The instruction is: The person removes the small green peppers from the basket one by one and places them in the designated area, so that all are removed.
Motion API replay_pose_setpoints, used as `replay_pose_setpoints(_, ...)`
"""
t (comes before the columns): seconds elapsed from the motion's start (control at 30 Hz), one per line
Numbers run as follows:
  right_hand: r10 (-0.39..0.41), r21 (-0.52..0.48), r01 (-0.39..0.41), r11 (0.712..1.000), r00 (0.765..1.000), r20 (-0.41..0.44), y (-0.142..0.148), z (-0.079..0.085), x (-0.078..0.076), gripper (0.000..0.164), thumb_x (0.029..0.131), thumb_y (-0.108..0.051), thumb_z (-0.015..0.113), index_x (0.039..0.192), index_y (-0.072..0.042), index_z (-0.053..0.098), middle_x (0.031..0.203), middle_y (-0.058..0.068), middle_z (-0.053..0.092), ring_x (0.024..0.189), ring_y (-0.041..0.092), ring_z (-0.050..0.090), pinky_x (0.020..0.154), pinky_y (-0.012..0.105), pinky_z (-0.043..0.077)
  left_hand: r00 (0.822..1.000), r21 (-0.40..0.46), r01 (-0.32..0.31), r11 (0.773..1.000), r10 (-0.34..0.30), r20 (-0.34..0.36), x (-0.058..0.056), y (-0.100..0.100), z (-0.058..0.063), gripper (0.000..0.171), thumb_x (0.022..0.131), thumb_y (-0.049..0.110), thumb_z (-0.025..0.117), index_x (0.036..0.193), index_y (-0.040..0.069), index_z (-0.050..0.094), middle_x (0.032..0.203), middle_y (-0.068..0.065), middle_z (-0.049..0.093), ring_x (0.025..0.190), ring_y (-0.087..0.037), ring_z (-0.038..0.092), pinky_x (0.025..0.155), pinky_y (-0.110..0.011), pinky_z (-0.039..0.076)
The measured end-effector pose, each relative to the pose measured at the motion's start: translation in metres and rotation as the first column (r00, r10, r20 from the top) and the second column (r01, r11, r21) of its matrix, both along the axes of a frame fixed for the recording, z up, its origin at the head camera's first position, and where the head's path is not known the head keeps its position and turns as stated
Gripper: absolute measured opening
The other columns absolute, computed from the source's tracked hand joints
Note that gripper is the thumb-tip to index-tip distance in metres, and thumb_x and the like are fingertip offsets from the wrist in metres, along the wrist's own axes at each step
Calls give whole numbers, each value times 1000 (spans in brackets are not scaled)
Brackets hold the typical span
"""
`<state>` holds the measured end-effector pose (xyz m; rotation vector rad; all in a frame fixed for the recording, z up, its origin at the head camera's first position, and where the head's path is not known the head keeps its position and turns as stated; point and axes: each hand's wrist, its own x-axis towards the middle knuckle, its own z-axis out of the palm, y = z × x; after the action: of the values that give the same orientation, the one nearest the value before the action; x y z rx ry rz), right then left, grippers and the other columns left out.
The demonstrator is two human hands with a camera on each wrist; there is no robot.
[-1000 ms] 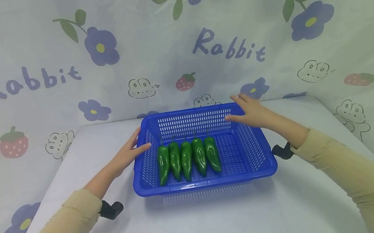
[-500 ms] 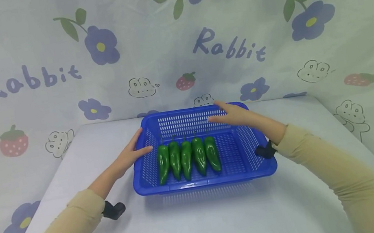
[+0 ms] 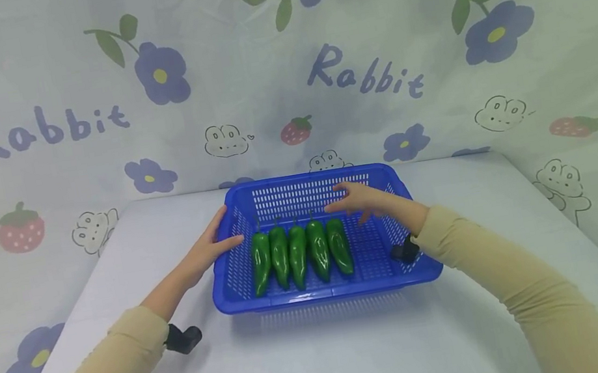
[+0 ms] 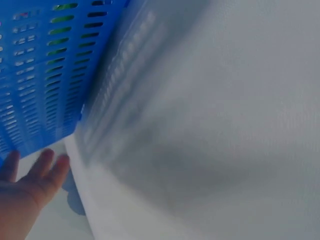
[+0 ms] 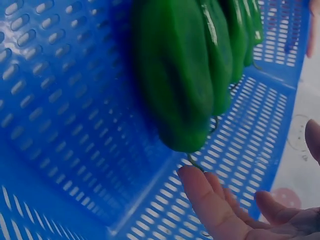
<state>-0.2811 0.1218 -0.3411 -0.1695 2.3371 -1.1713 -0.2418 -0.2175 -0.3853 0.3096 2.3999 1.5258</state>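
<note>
Basket (image 3: 329, 293): blue, slotted walls, upright on the white table (image 3: 335, 365). Inside, 5 green peppers (image 3: 299, 252) in 1 row across the floor, side by side, stems toward the far wall, tips toward the near rim. Row sits toward the left; leftmost pepper close to the left wall, more floor visible to the right of the row.

Left hand (image 3: 200, 256): at the basket's left rim. Fingers (image 4: 42, 162) straight and spread along the outside, thumb reaching over to the inner side; laid against the basket, not clenched. Left wrist view: green of peppers through the slots, soft shadow across the table.

Right hand (image 3: 363, 199): above the basket's inside, nearest the rightmost pepper. Fingers (image 5: 210, 200) apart, loosely extended, grasping nothing. In the right wrist view 1 fingertip lines up with the end of that pepper's thin stem (image 5: 195, 161); whether they touch, cannot tell.

Sleeves (image 3: 503, 271): both tan. A black device (image 3: 183, 339) shows under the left wrist, another under the right.

Behind: pale cloth (image 3: 228, 46), printed with purple flowers, strawberries, rabbit faces and the word "Rabbit" 2 times.
</note>
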Motion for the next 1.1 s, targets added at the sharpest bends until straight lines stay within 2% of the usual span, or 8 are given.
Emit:
replay_pose_setpoints(0.17, -56, -40, 60, 997, 994, 90, -3, -11, -2, 79, 83, -22, 65, 145, -10, 18, 142, 24, 30, 126, 42, 36, 86, 52, 46, 1000, 88, -4, 996, 3, 16, 2, 1, -2, 86, 89, 28, 56, 147, 21, -7, 154, -13, -3, 139, -37, 3, 107, -59, 12)
replay_pose_setpoints(0.43, -128, -23, 133, 991, 979, 159, -9, -22, -2, 78, 80, -9, 67, 144, -12, 23, 138, 27, 34, 126, 41, 36, 82, 50, 49, 1000, 131, -11, 991, 9, 13, 0, 2, -7, 85, 89, 25, 56, 148, 21, -5, 153, -14, -3, 139, -38, 5, 106, -59, 14)
replay_pose_setpoints(0.57, -135, -7, 139, 990, 974, 182, -11, -29, -4, 78, 79, -6, 68, 143, -11, 24, 137, 27, 35, 125, 41, 36, 79, 49, 51, 999, 138, -44, 989, 42, 14, -1, 2, -10, 84, 88, 26, 58, 148, 21, 0, 152, -18, 4, 136, -41, 13, 104, -59, 20)
replay_pose_setpoints(0.73, -131, 10, 131, 991, 972, 196, -14, -33, -2, 79, 77, -5, 68, 143, -9, 24, 136, 28, 37, 125, 42, 37, 76, 49, 51, 997, 186, -76, 980, 75, 10, 1, 1, -11, 78, 88, 22, 57, 148, 19, 7, 150, -22, 14, 132, -44, 24, 102, -58, 26)
replay_pose_setpoints(0.9, -111, 43, 105, 994, 977, 183, -17, -35, 0, 76, 78, -7, 68, 141, -9, 27, 135, 26, 40, 123, 41, 40, 74, 47, 53, 997, 239, -80, 968, 78, 19, 5, 1, -10, 75, 89, 18, 55, 148, 18, 8, 149, -22, 18, 129, -44, 30, 100, -57, 30)
replay_pose_setpoints(1.1, -118, 36, 113, 993, 974, 194, -17, -40, 1, 73, 78, -6, 67, 140, -7, 28, 136, 26, 38, 122, 42, 40, 66, 43, 54, 998, 252, -68, 965, 67, 15, 4, 2, -11, 74, 90, 18, 53, 148, 18, 7, 148, -22, 20, 127, -43, 33, 99, -56, 32)
